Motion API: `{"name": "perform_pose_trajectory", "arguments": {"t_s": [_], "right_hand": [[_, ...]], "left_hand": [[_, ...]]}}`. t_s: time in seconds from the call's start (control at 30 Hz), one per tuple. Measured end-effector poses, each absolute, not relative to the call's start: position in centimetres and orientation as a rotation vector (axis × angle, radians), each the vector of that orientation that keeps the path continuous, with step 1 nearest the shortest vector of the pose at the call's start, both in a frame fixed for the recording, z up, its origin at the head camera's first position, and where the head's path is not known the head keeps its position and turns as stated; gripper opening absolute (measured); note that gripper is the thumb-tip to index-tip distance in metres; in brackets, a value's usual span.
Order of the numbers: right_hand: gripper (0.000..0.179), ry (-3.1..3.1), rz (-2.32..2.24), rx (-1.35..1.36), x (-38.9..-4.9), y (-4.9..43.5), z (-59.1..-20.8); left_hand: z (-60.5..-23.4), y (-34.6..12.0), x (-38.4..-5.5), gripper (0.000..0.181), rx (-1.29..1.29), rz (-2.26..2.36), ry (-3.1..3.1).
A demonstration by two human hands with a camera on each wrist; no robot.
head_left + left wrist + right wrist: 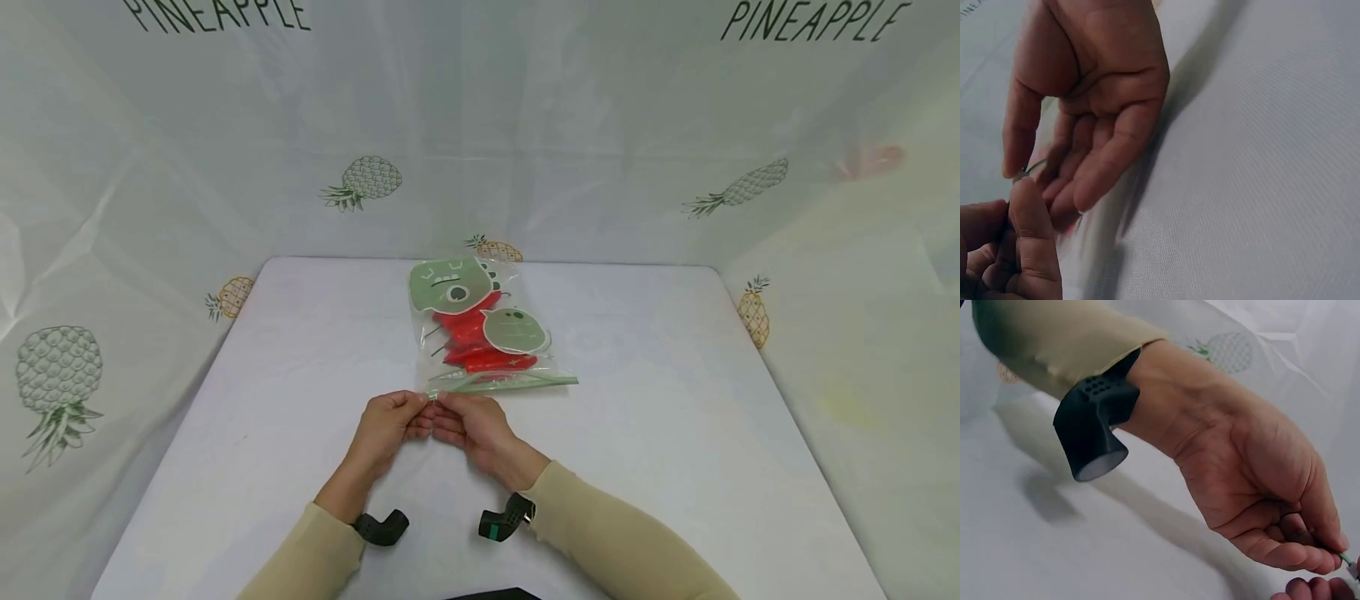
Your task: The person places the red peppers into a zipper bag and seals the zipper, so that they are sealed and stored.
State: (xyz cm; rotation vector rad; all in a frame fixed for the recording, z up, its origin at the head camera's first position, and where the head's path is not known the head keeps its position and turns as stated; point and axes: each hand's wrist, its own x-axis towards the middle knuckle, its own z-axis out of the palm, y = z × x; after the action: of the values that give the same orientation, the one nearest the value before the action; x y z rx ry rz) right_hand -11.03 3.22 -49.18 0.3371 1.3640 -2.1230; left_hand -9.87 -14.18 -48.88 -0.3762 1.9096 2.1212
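A clear zip bag with green cartoon faces printed on it lies near the table's middle. Red chili peppers with dark stems show through the plastic. Along the near edge runs its green zip strip. At the strip's left end, my left hand pinches the corner between thumb and index finger. Close beside it, my right hand pinches the same end, thumb tips nearly meeting. In the left wrist view, a bit of green strip shows between both hands' fingertips. Most of the gripped corner is hidden by the fingers.
The bag lies on a white table. A pale curtain printed with pineapples hangs behind and at both sides. Each wrist wears a black camera mount, one on the left and one on the right. A black object pokes in at the bottom edge.
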Motion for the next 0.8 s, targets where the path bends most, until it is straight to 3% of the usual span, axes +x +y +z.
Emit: {"name": "perform_pose_trajectory", "arguments": {"t_s": [0.8], "right_hand": [[0.035, 1.279, -2.122, 0.377, -11.27, 3.84, -49.28]], "left_hand": [[-49.04, -14.62, -10.03, 0.024, -0.382, 2.079, 1.922]]}}
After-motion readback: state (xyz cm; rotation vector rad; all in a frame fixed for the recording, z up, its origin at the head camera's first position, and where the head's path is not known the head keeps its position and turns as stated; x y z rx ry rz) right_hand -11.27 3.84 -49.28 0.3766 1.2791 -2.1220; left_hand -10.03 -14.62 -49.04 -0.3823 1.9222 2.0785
